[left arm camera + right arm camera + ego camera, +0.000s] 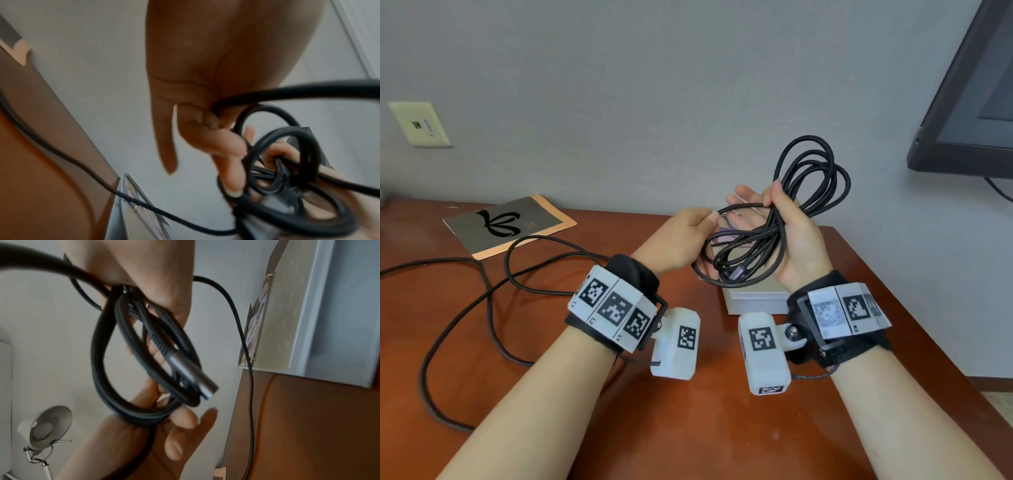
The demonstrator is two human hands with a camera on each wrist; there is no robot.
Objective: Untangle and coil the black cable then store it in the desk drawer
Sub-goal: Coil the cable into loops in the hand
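Currently right hand [791,236] is gripping coiled black cable [804,178]; left hand [681,240] is pinching 1 strand above desk [688,428].

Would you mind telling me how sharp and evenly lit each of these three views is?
Head view: sharp and evenly lit, the coiled black braided cable crisp, wide-angle bending at the edges. Left wrist view: motion-blurred, dim; the left hand is shadowed against a pale wall. Right wrist view: softer; the cable's grey metal plug and the right hand smear slightly.
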